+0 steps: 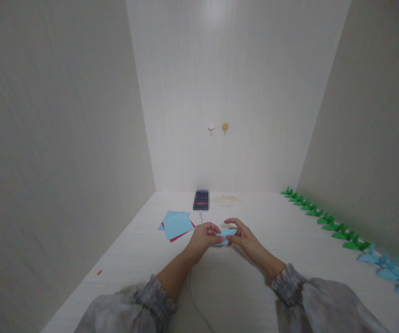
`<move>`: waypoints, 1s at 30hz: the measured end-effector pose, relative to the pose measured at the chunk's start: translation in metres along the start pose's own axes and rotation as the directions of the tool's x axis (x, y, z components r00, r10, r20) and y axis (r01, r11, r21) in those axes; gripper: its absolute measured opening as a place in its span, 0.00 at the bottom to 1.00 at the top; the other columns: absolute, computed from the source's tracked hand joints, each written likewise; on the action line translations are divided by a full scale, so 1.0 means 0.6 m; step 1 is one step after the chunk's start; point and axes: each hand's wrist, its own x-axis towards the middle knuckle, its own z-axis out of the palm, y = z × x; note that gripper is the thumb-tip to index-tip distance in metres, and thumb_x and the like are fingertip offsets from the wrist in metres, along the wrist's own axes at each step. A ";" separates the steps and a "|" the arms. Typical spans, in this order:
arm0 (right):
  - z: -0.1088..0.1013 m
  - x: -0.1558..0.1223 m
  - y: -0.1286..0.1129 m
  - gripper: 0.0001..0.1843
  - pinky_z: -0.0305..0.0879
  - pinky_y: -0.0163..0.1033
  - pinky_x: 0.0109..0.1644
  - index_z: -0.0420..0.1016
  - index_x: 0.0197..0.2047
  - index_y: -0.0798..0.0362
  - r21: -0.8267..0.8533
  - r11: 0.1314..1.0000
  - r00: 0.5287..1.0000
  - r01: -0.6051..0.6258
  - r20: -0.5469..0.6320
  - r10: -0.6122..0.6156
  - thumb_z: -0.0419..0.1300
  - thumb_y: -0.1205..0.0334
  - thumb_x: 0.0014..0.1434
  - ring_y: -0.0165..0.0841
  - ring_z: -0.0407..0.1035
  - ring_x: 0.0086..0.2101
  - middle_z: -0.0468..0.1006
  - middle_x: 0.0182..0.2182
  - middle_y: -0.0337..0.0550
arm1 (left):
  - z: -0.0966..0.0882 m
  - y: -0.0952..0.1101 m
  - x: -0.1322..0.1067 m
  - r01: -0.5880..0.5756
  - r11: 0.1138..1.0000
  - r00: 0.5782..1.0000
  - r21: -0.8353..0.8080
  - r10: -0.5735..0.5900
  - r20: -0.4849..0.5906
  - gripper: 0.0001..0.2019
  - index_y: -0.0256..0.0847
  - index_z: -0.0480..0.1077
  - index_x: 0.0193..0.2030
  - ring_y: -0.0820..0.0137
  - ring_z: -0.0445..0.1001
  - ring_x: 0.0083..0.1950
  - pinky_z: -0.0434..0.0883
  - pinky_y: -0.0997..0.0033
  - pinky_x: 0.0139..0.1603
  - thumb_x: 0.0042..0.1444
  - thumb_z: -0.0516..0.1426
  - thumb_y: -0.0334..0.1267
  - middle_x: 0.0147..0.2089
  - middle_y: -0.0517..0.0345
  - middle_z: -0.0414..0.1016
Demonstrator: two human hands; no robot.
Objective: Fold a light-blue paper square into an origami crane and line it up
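White table, boxed in by pale walls on three sides. Along the right wall, a row of green folded shapes running toward the near edge, then light blue folded shapes. Back left, a loose stack of sheets, light blue over red, flat on the table. Just behind it, a dark blurred device with a thin cable trailing to the near edge. At the middle, left hand and right hand meeting just above the table, fingers of each pinched together on opposite ends of a small blue paper. Long axis of the paper left to right, spanning hand to hand, both equally near. On the back wall, a white hook beside a yellow hook
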 end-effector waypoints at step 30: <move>-0.016 0.010 0.030 0.12 0.58 0.32 0.27 0.67 0.33 0.55 -0.150 0.988 0.997 0.035 0.069 -0.025 0.58 0.63 0.41 0.27 0.64 0.23 0.70 0.22 0.36 | -0.004 -0.005 0.002 0.021 1.000 0.997 0.020 -0.022 0.070 0.23 0.37 0.58 0.34 0.71 0.70 0.23 0.67 0.71 0.24 0.29 0.63 0.34 0.23 0.60 0.71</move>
